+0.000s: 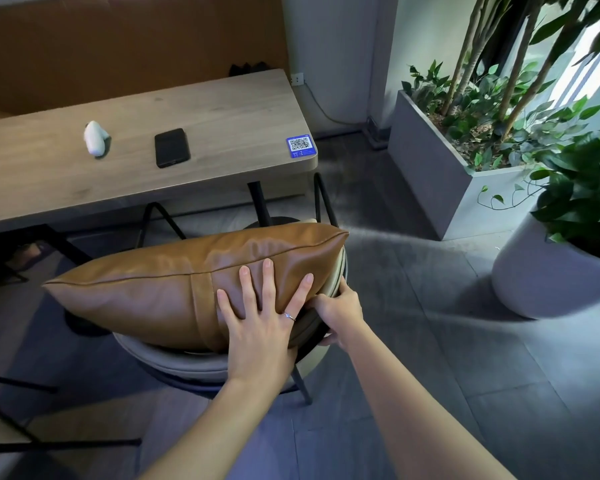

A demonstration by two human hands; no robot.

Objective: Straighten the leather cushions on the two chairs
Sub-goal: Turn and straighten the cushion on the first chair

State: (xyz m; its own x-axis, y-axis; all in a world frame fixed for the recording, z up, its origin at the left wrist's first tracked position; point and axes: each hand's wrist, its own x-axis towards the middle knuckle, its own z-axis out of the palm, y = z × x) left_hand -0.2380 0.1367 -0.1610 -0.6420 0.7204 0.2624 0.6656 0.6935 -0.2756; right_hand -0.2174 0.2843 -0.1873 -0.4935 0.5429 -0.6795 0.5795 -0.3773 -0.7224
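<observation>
A brown leather cushion (160, 282) stands on its long edge inside a grey round-backed chair (187, 362) with black metal legs, leaning against the backrest. My left hand (260, 317) lies flat on the cushion's near face, fingers spread, a ring on one finger. My right hand (340, 313) grips the chair's backrest rim at the cushion's right end, fingers curled around it. A second chair shows only as black frame bars (32, 441) at the lower left; its cushion is out of view.
A wooden table (222, 112) stands just beyond the chair, bearing a black phone (172, 147), a small white device (94, 137) and a blue QR sticker (301, 146). A grey rectangular planter (430, 174) and a round white pot (548, 278) with leafy plants stand to the right.
</observation>
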